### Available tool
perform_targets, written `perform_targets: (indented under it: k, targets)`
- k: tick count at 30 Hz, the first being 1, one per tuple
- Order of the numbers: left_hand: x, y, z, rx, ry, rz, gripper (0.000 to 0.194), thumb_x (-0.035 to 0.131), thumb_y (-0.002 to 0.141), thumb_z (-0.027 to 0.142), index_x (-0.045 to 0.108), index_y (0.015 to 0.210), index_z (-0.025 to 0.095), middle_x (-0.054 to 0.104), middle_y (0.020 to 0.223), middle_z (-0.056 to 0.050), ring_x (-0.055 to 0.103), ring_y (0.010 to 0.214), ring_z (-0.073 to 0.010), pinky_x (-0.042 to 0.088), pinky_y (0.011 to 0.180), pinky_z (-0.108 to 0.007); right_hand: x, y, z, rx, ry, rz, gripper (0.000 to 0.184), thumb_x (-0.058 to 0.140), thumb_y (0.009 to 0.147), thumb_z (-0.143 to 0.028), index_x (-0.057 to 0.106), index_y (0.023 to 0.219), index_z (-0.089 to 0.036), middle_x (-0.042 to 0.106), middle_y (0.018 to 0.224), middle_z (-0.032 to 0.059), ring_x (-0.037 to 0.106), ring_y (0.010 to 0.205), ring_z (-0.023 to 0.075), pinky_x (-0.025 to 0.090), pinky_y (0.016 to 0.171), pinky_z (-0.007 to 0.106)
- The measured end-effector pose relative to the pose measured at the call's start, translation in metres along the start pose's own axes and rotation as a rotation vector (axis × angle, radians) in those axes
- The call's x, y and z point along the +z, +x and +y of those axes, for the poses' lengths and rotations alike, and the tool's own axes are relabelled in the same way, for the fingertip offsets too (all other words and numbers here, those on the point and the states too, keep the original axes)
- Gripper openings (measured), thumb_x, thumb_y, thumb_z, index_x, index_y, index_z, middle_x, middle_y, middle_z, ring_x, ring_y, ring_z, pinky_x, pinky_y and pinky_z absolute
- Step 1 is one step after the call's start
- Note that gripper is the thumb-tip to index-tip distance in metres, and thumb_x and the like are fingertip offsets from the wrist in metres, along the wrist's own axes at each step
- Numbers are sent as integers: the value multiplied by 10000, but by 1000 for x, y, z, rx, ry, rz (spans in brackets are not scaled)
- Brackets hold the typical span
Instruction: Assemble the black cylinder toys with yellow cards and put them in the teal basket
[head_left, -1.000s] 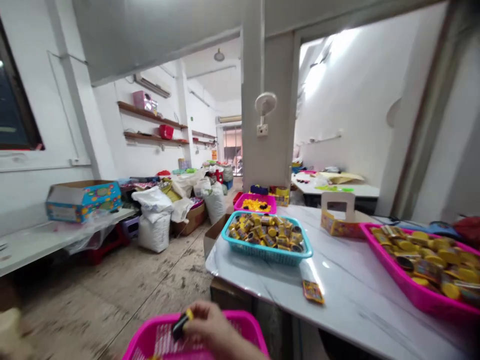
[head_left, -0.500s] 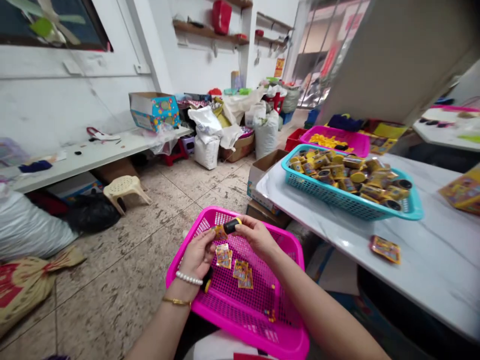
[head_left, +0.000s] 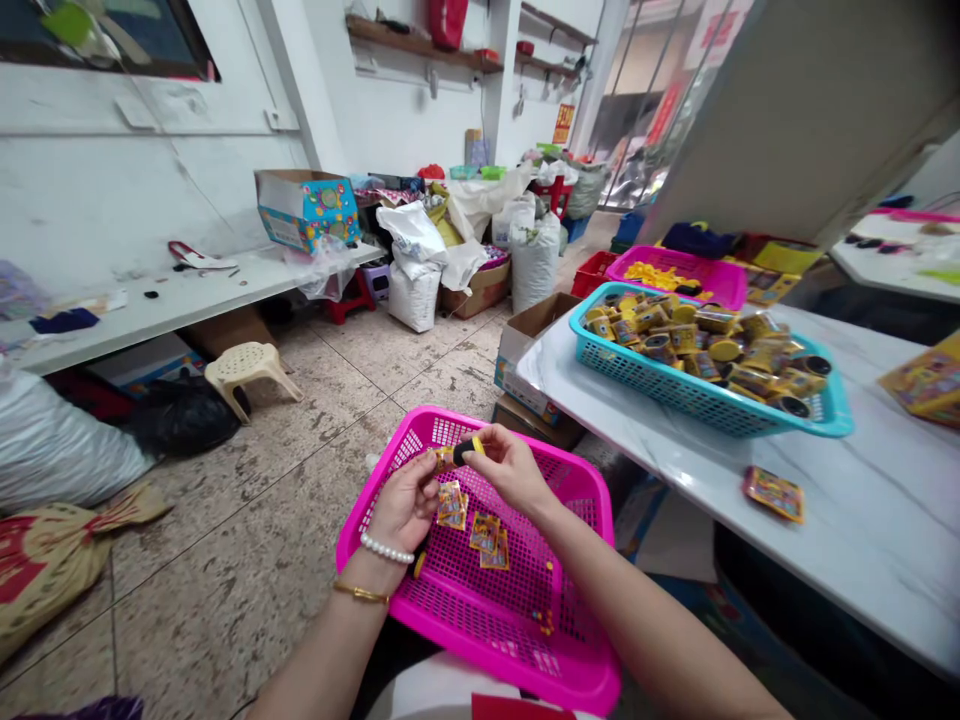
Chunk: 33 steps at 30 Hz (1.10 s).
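Above the far side of a pink plastic basket (head_left: 592, 610), both hands meet. My right hand (head_left: 508, 468) pinches a small black cylinder with a yellow end (head_left: 466, 452). My left hand (head_left: 409, 500), with a pearl bracelet at its wrist, pinches a small yellow printed label (head_left: 444, 460) against the cylinder's left end. Below them in the basket lie several printed labels (head_left: 489, 540) in two small groups. Another black piece with a yellow end (head_left: 418, 565) is partly hidden by my left wrist. Tiny coloured bits (head_left: 543, 622) lie at the basket's near right.
On the white table (head_left: 690, 470) to the right stands a blue basket (head_left: 836, 410) heaped with yellow-labelled cylinders, near a stack of labels (head_left: 774, 493). Behind it is a pink tray (head_left: 727, 285) of yellow parts. A cream stool (head_left: 247, 365) and sacks (head_left: 536, 265) stand on the floor.
The label and the black cylinder have come together and line up more closely between my hands. The view has shifted slightly.
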<state>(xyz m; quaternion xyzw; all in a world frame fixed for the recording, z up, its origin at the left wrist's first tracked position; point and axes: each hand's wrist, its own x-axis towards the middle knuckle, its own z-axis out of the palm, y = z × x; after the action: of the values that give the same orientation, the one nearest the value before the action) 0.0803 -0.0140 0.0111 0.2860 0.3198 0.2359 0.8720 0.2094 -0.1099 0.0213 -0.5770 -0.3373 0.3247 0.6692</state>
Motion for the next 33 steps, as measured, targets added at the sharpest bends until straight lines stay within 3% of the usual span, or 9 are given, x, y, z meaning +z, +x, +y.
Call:
perform_targets:
  k: [4, 8, 11, 13, 16, 19, 23, 29, 33]
  targets:
    - [0, -1, -3, 15, 43, 28, 272, 783, 693, 227, 632, 878, 98, 619, 684, 5, 386, 373, -4, 183, 297, -100, 3, -4, 0, -56, -2, -35, 245, 726, 732, -287, 528, 856, -212, 609, 788, -19, 587, 730, 145, 484, 703, 284]
    - [1, -5, -3, 159, 83, 79, 385, 844, 644, 303, 663, 929, 116, 638, 780, -13, 499, 494, -33, 257, 338, -101, 1, -2, 3, -85, 101, -8, 325, 797, 679, -277, 542, 869, -212, 611, 800, -21, 586, 737, 140, 482, 716, 279]
    - [2, -10, -1, 157, 124, -13, 460, 840, 669, 366, 654, 1041, 170, 658, 955, -37, 596, 666, -93, 430, 465, -154, -1, -1, 5, -60, 130, -70, 364, 828, 649, -272, 580, 909, -213, 631, 829, -12, 608, 778, 153, 499, 754, 299]
    - [2, -12, 1, 96, 168, -113, 445, 840, 671, 368, 663, 1017, 152, 664, 928, -52, 602, 681, -114, 465, 518, -193, -2, -2, 4, -25, 107, -159, 381, 819, 666, -281, 613, 980, -216, 650, 876, 7, 625, 823, 168, 511, 784, 320]
    - [-1, -12, 0, 112, 223, -142, 382, 863, 635, 317, 680, 908, 120, 666, 844, -48, 588, 658, -109, 463, 558, -203, -5, -5, -1, -75, -43, -219, 343, 751, 758, -292, 654, 1079, -225, 655, 991, 52, 634, 911, 193, 517, 827, 352]
    - [-4, -11, -2, 163, 272, -154, 390, 853, 647, 281, 684, 966, 132, 684, 894, -55, 618, 753, -130, 488, 670, -228, -10, -8, -6, -279, -342, -199, 284, 705, 810, -252, 691, 1093, -247, 641, 1037, 67, 615, 970, 202, 505, 857, 358]
    - [-11, -10, 0, 247, 374, -235, 401, 826, 686, 271, 676, 1034, 142, 696, 954, -68, 635, 877, -164, 484, 801, -271, -11, -11, -7, -424, -531, -196, 313, 709, 813, -236, 684, 1124, -258, 683, 941, 53, 636, 862, 193, 522, 805, 362]
    - [-15, -13, 3, 310, 549, -277, 371, 773, 749, 374, 647, 1004, 136, 677, 878, -49, 626, 801, -154, 487, 729, -264, -1, -12, 6, -61, -93, -189, 261, 786, 746, -340, 713, 966, -220, 711, 855, 48, 667, 786, 192, 569, 734, 343]
    - [-14, -18, 1, 234, 487, -281, 432, 719, 792, 455, 561, 1051, 148, 627, 707, 1, 586, 589, -115, 450, 551, -219, -3, -13, 1, -19, 25, -316, 338, 779, 761, -290, 698, 1088, -263, 630, 1031, 40, 649, 837, 158, 559, 747, 300]
